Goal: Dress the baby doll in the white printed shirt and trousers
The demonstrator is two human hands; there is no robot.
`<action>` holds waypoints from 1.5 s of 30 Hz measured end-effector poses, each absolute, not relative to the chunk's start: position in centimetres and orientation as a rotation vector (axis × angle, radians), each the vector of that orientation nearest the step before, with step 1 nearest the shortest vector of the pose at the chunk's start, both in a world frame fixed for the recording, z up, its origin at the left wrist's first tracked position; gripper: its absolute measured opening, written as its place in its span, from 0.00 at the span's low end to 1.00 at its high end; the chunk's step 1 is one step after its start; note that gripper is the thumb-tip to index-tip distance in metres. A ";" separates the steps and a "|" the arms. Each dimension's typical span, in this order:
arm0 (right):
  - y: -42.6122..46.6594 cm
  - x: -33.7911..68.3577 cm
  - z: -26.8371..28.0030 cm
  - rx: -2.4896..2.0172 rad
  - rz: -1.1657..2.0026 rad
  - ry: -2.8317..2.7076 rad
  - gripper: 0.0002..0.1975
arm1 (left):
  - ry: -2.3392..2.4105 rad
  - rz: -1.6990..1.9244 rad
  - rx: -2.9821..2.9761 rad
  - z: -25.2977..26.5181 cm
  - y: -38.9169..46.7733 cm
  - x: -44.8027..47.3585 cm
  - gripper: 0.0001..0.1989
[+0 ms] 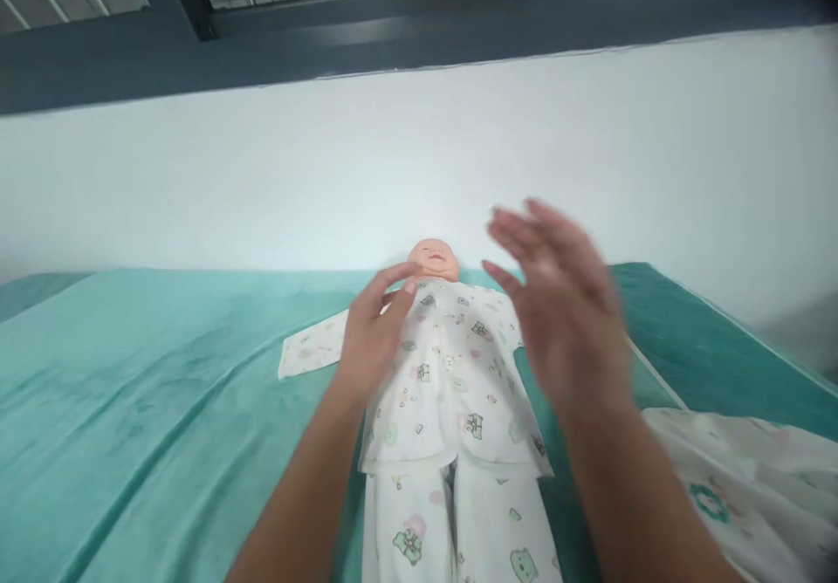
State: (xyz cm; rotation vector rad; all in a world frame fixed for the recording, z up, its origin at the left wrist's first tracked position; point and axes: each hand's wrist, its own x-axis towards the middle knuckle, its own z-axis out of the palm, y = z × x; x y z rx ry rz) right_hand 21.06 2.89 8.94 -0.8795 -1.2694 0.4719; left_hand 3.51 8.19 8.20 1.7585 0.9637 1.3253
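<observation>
A baby doll (435,258) lies on its back, its head toward the wall. Covering its body is a white baby shirt (458,373) printed with small bears, one sleeve stretched out to the left. Whether the doll's arms are inside the sleeves is hidden. Below it are matching white baby pants (419,522). My left hand (376,330) is at the shirt's left shoulder near the doll's neck, thumb and forefinger slightly apart, with nothing visible between them. Blurred by motion, my right hand (563,295) is raised above the other shoulder, fingers spread and holding nothing.
A green sheet (196,408) with wrinkles covers the surface. At the lower right lies another white printed cloth (752,478), loosely crumpled. Behind the doll's head rises a white wall (262,173), with a dark window frame (393,33) and metal bars above.
</observation>
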 end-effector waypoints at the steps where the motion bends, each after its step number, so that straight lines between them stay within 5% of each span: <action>1: 3.5 20.5 8.3 -0.872 0.506 -1.235 0.21 | 1.018 1.259 1.809 7.3 8.8 3.7 0.15; 8: 6.4 18.9 4.5 -1.430 0.619 -1.261 0.14 | 1.070 0.961 2.158 5.8 9.7 4.1 0.20; 15: 6.3 19.1 4.7 -1.407 0.545 -1.364 0.13 | 1.130 0.901 2.151 6.1 9.7 4.2 0.21; 23: 6.8 19.5 4.4 -1.343 0.617 -1.499 0.23 | 1.164 0.836 2.306 5.6 10.0 4.4 0.22; 36: 6.5 19.2 4.6 -1.335 0.537 -1.326 0.15 | 1.146 0.872 2.366 5.5 9.7 4.7 0.22; 45: 5.8 19.4 5.0 -1.295 0.455 -1.279 0.14 | 1.112 1.158 2.062 5.6 8.6 4.7 0.09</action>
